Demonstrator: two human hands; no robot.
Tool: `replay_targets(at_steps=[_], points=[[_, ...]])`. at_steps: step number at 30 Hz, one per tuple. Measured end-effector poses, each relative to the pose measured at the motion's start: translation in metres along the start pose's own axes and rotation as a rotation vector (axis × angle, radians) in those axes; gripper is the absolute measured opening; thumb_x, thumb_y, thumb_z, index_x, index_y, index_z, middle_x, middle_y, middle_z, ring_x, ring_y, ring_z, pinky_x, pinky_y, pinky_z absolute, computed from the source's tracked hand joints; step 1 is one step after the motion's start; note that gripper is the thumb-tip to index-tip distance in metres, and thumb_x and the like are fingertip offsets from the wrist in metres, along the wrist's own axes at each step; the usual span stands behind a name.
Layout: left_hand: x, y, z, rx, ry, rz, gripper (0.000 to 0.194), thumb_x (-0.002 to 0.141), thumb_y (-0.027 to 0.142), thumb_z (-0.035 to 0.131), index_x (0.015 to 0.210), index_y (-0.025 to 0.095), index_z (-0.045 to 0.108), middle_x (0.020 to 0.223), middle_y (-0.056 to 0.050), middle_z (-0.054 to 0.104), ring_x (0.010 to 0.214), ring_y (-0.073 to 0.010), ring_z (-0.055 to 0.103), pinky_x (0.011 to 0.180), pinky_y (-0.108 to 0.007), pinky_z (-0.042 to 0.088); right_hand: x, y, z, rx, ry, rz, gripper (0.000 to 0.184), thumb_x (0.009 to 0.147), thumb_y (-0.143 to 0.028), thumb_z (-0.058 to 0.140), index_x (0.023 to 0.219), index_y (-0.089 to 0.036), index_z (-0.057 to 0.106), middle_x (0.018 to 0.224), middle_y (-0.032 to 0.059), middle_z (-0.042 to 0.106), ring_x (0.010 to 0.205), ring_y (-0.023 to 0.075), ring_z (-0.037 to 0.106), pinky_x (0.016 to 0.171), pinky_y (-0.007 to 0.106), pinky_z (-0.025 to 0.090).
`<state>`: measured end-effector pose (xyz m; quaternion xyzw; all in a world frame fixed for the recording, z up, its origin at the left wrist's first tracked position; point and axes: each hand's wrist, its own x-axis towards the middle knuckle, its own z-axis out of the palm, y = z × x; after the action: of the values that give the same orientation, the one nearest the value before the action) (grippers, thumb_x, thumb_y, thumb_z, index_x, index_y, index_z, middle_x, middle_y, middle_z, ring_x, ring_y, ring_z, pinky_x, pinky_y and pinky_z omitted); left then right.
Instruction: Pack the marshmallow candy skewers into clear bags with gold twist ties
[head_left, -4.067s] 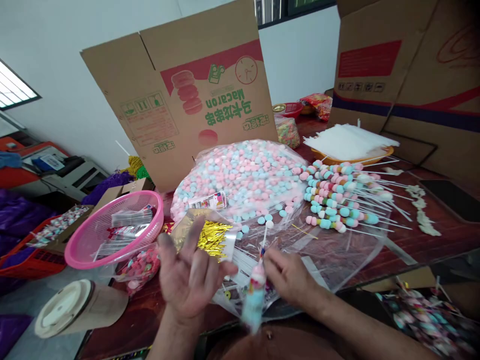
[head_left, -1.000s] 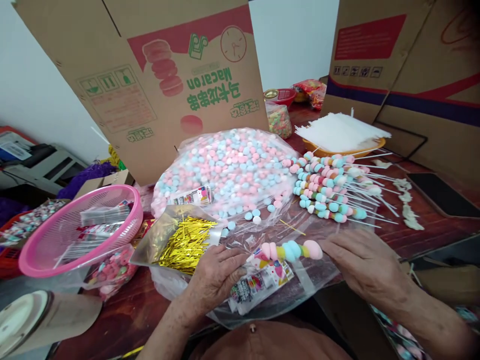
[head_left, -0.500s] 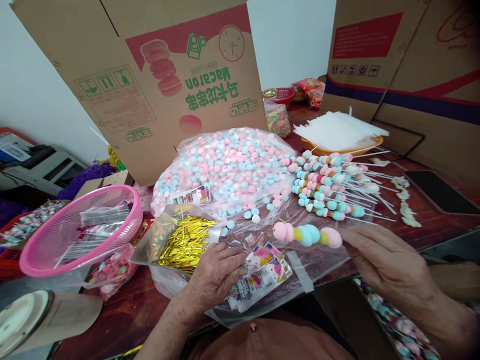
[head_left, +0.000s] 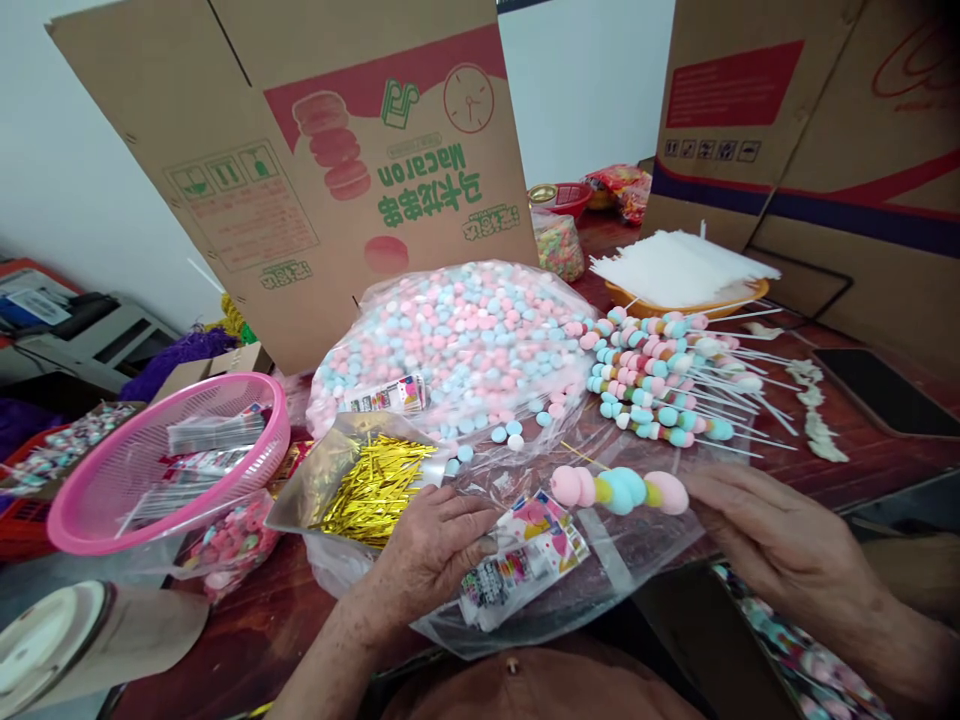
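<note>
In my right hand [head_left: 787, 560] is a candy skewer [head_left: 621, 490], its stick end hidden in the closed fingers. Pink, yellow-green and light blue sweets run along it, and it points left, nearly level. My left hand [head_left: 442, 545] is closed, with thumb and fingertips at the open-looking edge of a printed plastic bag [head_left: 551, 540]. This bag lies on a stack of similar ones, on a clear plastic sheet. The skewer's tip hangs just above the right end of the bag. Just behind my left hand, gold twist ties [head_left: 379, 490] fill a silver pouch.
A large clear bag of pastel sweets [head_left: 465, 340] stands behind. Finished-looking skewers [head_left: 660, 375] lie at right, before a basket of white sticks [head_left: 682, 268] and a phone [head_left: 889, 392]. At left are a pink basket [head_left: 60, 520] and a lidded cup [head_left: 142, 630]. Cardboard boxes [head_left: 420, 130] rise behind.
The camera view has shifted slightly, so everything sits a little further right and lower. Both hands keep nearly the same pose, and the skewer is still in my right hand.
</note>
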<state>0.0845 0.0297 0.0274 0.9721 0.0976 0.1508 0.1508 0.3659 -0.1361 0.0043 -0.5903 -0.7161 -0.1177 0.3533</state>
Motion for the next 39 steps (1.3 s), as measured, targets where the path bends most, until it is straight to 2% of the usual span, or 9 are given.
replay_targets(at_steps=[8,12,16,25,27,29,31,35,39], points=[[-0.007,-0.002,0.008,0.062,0.128,-0.027,0.029,0.092,0.029,0.036,0.106,0.018,0.059,0.094,-0.008,0.069,0.081,-0.0173,0.062,0.074,-0.031,0.044,-0.007,-0.010,0.010,-0.138,-0.011,-0.093,0.031,0.080,-0.006,0.047,0.102,-0.022,0.060,0.084,0.0064,0.066,0.077,0.0201,0.059,0.072,0.035,0.046],[-0.001,-0.001,0.004,0.109,-0.006,-0.030,0.031,0.092,0.031,0.035,0.105,0.019,0.060,0.093,-0.008,0.069,0.080,-0.0176,0.062,0.073,-0.031,0.043,-0.007,-0.013,0.006,-0.034,-0.157,-0.093,0.029,0.083,-0.008,0.044,0.101,-0.022,0.061,0.082,0.0050,0.066,0.074,0.0182,0.060,0.067,0.031,0.047],[0.009,0.001,0.000,0.152,-0.139,0.016,0.030,0.091,0.032,0.037,0.106,0.020,0.059,0.091,-0.007,0.069,0.079,-0.0187,0.061,0.066,-0.030,0.040,-0.006,-0.016,0.007,0.070,-0.239,0.009,0.026,0.086,-0.014,0.041,0.096,-0.024,0.063,0.081,0.0045,0.066,0.071,0.0162,0.062,0.059,0.025,0.048],[0.015,-0.001,0.005,0.056,-0.172,-0.007,0.035,0.093,0.037,0.031,0.107,0.023,0.059,0.084,-0.006,0.068,0.078,-0.0182,0.060,0.070,-0.030,0.038,-0.005,-0.029,0.013,0.244,-0.380,0.151,0.021,0.088,-0.017,0.040,0.088,-0.021,0.061,0.073,0.0036,0.061,0.067,0.0142,0.057,0.059,0.023,0.044],[0.016,-0.001,0.004,0.053,-0.203,-0.022,0.040,0.090,0.045,0.033,0.117,0.023,0.053,0.090,-0.008,0.068,0.080,-0.0206,0.060,0.072,-0.032,0.038,-0.004,-0.031,0.017,0.241,-0.390,0.154,0.022,0.089,-0.016,0.038,0.087,-0.020,0.060,0.073,0.0037,0.059,0.066,0.0142,0.056,0.058,0.023,0.043],[0.017,0.001,0.004,0.067,-0.253,-0.056,0.058,0.081,0.060,0.041,0.125,0.022,0.046,0.094,-0.009,0.067,0.082,-0.0242,0.060,0.074,-0.035,0.038,-0.002,-0.034,0.021,0.253,-0.398,0.143,0.022,0.089,-0.016,0.037,0.089,-0.019,0.058,0.074,0.0038,0.058,0.066,0.0142,0.055,0.058,0.023,0.041],[0.020,0.003,0.008,0.083,-0.340,-0.094,0.068,0.071,0.067,0.048,0.121,0.020,0.049,0.093,-0.009,0.067,0.082,-0.0267,0.060,0.076,-0.036,0.038,0.001,-0.040,0.026,0.260,-0.421,0.130,0.022,0.088,-0.015,0.036,0.089,-0.019,0.058,0.074,0.0037,0.058,0.067,0.0144,0.055,0.057,0.023,0.040],[0.030,0.013,0.023,0.084,-0.515,-0.200,0.049,0.071,0.063,0.053,0.092,0.019,0.061,0.079,-0.008,0.067,0.076,-0.0262,0.062,0.066,-0.030,0.040,0.011,-0.057,0.045,0.188,-0.542,0.089,0.022,0.082,-0.008,0.039,0.083,-0.019,0.059,0.073,0.0037,0.059,0.064,0.0148,0.054,0.054,0.024,0.036],[0.038,0.020,0.032,0.001,-0.532,-0.230,0.048,0.066,0.056,0.065,0.098,0.021,0.059,0.078,-0.006,0.068,0.074,-0.0273,0.064,0.058,-0.027,0.039,0.018,-0.066,0.072,0.149,-0.616,0.095,0.011,0.080,-0.014,0.049,0.081,-0.018,0.060,0.077,0.0042,0.062,0.065,0.0152,0.056,0.055,0.024,0.036]])
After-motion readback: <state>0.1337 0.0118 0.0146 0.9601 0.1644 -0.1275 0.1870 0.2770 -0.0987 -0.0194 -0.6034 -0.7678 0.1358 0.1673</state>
